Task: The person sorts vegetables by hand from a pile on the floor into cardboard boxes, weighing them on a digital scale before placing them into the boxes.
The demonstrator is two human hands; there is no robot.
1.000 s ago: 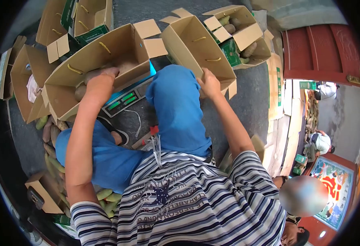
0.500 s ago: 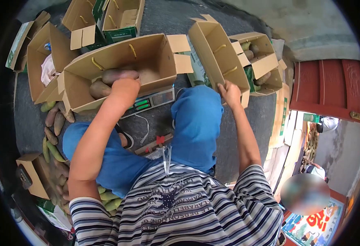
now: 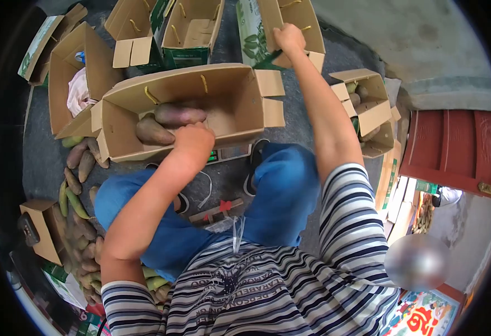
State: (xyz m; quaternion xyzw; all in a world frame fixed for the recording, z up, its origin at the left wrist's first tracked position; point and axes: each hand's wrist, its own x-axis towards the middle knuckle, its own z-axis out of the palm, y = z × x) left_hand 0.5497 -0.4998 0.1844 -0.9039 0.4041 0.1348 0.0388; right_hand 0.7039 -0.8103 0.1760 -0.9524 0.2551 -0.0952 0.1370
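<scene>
A long open carton (image 3: 240,89) rests on a scale (image 3: 228,153) in front of my knees. Two purplish tubers (image 3: 179,115) lie inside it, toward its left end. My left hand (image 3: 196,140) is closed at the carton's near wall, its fingers curled over the edge beside the tubers. Farther off at the upper right, my right hand (image 3: 289,39) grips the near side of another open carton (image 3: 304,17), which has yellow rope handles and a green printed side.
More open cartons (image 3: 192,31) stand behind and at the left, one holding pale cloth (image 3: 79,92). Loose tubers (image 3: 86,165) cover the floor at the left. A box with tubers (image 3: 373,106) is at the right, near a red door (image 3: 452,148).
My right hand has moved forward and left, carrying the narrow carton away from my right knee. My left hand stays at the long carton's near wall, and the whole view has shifted.
</scene>
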